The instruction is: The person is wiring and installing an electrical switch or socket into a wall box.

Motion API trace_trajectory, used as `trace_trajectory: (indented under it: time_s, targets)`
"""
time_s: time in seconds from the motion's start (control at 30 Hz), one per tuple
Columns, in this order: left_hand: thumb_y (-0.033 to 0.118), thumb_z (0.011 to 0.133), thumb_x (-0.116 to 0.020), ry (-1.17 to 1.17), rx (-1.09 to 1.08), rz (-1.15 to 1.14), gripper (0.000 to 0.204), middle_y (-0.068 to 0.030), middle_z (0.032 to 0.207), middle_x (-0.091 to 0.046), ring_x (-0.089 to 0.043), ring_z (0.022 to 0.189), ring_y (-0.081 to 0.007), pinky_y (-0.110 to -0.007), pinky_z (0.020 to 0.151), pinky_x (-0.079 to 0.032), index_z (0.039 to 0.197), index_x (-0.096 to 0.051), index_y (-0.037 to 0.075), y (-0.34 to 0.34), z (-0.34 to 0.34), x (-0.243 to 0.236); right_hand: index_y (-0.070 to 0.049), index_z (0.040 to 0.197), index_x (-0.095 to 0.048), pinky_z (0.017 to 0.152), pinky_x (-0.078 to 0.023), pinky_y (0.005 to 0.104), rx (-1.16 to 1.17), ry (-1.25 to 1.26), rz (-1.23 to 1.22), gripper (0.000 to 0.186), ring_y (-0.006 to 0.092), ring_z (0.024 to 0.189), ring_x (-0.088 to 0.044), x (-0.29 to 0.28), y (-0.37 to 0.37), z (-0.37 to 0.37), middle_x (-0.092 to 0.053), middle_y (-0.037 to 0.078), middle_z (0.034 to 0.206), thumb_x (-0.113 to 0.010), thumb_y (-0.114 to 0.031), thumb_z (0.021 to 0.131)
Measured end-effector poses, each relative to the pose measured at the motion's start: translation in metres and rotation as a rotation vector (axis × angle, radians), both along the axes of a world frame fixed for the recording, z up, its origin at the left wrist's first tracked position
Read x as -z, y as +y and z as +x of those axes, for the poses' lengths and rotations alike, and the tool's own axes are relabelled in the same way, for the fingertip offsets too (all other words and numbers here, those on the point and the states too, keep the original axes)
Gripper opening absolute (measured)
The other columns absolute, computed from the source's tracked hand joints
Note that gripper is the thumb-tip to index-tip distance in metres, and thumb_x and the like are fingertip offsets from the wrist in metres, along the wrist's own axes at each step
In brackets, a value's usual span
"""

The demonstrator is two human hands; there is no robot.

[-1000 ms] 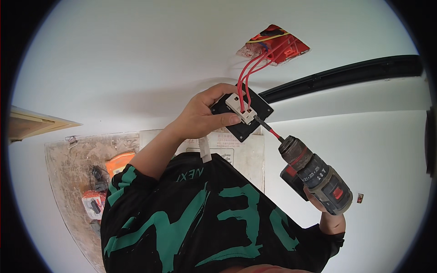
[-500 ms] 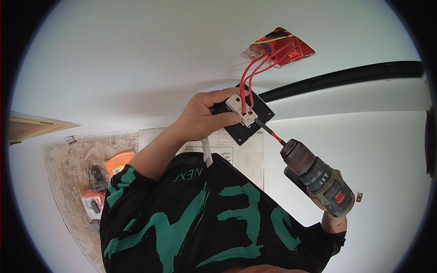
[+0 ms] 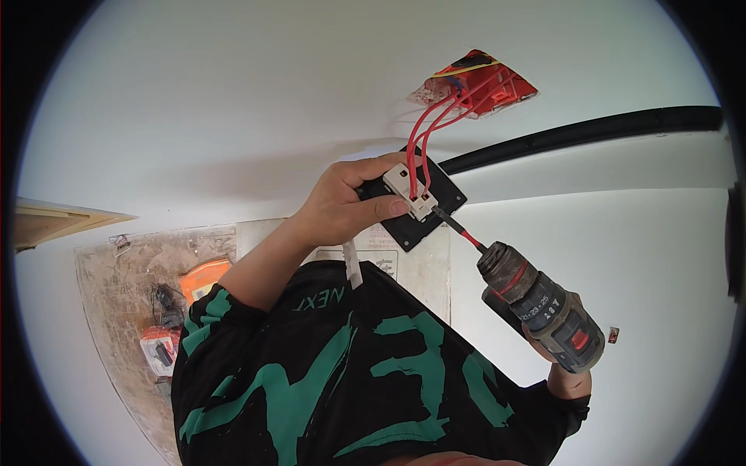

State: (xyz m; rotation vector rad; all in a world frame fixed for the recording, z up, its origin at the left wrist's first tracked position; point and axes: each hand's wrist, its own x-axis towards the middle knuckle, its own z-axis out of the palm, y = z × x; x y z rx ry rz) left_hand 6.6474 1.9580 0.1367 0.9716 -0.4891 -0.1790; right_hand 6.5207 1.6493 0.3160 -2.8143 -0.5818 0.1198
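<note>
My left hand [image 3: 342, 196] grips a black wall switch plate [image 3: 447, 189] by its left side, thumb pressed on the white switch block [image 3: 406, 185] at its back. Red wires [image 3: 426, 140] run from the wall box into that block. On the right, my right hand [image 3: 538, 343], mostly hidden behind the tool, is closed around the handle of a cordless drill [image 3: 544, 304]. Its long screwdriver bit [image 3: 460, 230], with a red band, reaches up left, and the tip meets the lower right end of the white block.
A red wall box [image 3: 483, 87] with several wires sits in a rough opening in the white wall. A black strip [image 3: 598, 133] runs rightward from behind the plate. Down on the floor at left lie an orange bag [image 3: 203, 278] and a red-and-white package [image 3: 160, 351].
The switch plate has shifted very slightly down and left in my left hand. The drill moved slightly left along with it, its bit still against the block.
</note>
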Motion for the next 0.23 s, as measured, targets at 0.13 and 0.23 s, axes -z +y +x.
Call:
trace_trajectory:
  time_s: [0.13, 0.23]
  targets:
    - [0.001, 0.083, -0.069, 0.035, 0.037, -0.001, 0.049, -0.0075, 0.103, -0.068, -0.060, 0.085, -0.0143, -0.025, 0.079, -0.049, 0.131, -0.057, -0.001, 0.0022, -0.0003, -0.0012, -0.004, 0.099, -0.057, 0.071, -0.047, 0.0223, 0.061, 0.065, 0.090, 0.038, 0.0132, 0.073, -0.060, -0.0013, 0.0001, -0.0007, -0.063, 0.002, 0.086, -0.074, -0.002, 0.066]
    - [0.001, 0.083, -0.069, 0.050, 0.046, 0.027, 0.050, -0.0072, 0.103, -0.068, -0.060, 0.086, -0.0149, -0.026, 0.081, -0.049, 0.132, -0.056, -0.001, 0.0027, -0.0002, -0.0016, -0.005, 0.099, -0.062, 0.078, -0.050, 0.0254, 0.176, 0.159, 0.021, 0.031, 0.0191, 0.082, -0.065, -0.0038, -0.0016, -0.0031, -0.065, 0.003, 0.091, -0.072, -0.011, 0.070]
